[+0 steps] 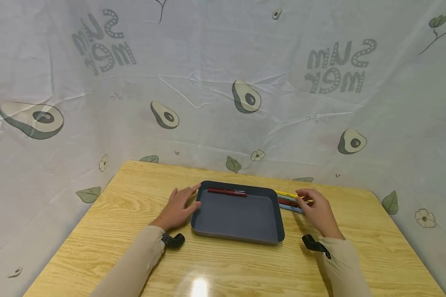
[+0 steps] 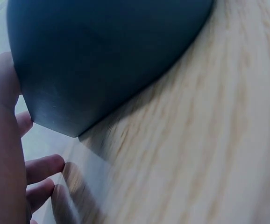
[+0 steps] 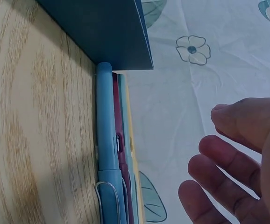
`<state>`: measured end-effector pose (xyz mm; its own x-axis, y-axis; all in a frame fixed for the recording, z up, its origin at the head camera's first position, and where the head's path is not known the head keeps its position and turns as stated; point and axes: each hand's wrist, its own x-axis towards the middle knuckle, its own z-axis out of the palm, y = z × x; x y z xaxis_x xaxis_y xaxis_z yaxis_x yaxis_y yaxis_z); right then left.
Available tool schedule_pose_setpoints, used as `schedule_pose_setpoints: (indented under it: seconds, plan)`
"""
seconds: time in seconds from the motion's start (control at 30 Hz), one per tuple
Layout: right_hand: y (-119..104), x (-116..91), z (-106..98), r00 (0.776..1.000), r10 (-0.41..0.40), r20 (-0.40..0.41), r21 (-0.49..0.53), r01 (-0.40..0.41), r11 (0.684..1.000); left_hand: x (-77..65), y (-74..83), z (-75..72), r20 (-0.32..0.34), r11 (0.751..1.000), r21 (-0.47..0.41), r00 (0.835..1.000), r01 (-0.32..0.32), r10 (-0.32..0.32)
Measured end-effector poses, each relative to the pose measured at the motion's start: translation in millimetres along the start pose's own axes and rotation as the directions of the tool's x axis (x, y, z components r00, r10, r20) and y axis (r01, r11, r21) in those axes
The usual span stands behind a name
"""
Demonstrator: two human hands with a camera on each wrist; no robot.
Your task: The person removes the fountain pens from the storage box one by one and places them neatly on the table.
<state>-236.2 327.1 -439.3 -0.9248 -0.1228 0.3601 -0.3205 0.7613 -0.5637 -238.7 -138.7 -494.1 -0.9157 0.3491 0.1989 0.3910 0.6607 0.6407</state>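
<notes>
A dark grey rectangular tray (image 1: pixel 241 218) rests on the table, with a dark red pen (image 1: pixel 226 192) lying along its far side. My left hand (image 1: pixel 180 208) is at the tray's left edge, thumb and fingers spread against its rim; the left wrist view shows the tray wall (image 2: pixel 102 56) beside the fingers. Right of the tray several pens lie side by side: a light blue pen (image 3: pixel 106 121), a dark red one (image 3: pixel 117 107), a grey-green one and a yellow pen (image 1: pixel 285 193). Over their right ends hovers my right hand (image 1: pixel 317 208), its loosely bent fingers apart and holding nothing.
The light wooden table (image 1: pixel 223 264) extends around the tray on all sides. Behind it hangs a pale cloth (image 1: pixel 208 136) printed with avocados, leaves and lettering. A black wrist camera (image 1: pixel 173 241) sits on the left sleeve, another (image 1: pixel 312 243) on the right.
</notes>
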Motion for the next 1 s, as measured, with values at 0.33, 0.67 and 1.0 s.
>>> schedule_pose_setpoints:
  seconds: [0.33,0.67,1.0]
  plan:
    - [-8.1,0.1,1.9,0.999,-0.021,0.023,-0.015,0.022,1.000,-0.2,0.1,0.0,-0.008,1.000,-0.001,1.000,-0.012,0.012]
    - [-7.5,-1.5,5.2,0.999,-0.026,0.039,-0.012,0.027,1.000,-2.3,5.3,-2.1,-0.016,1.000,-0.018,1.000,-0.001,0.000]
    - [-9.6,-0.7,5.9,0.998,-0.006,0.062,-0.045,0.009,0.999,-3.1,6.0,-1.6,-0.017,1.000,-0.004,1.000,0.003,-0.004]
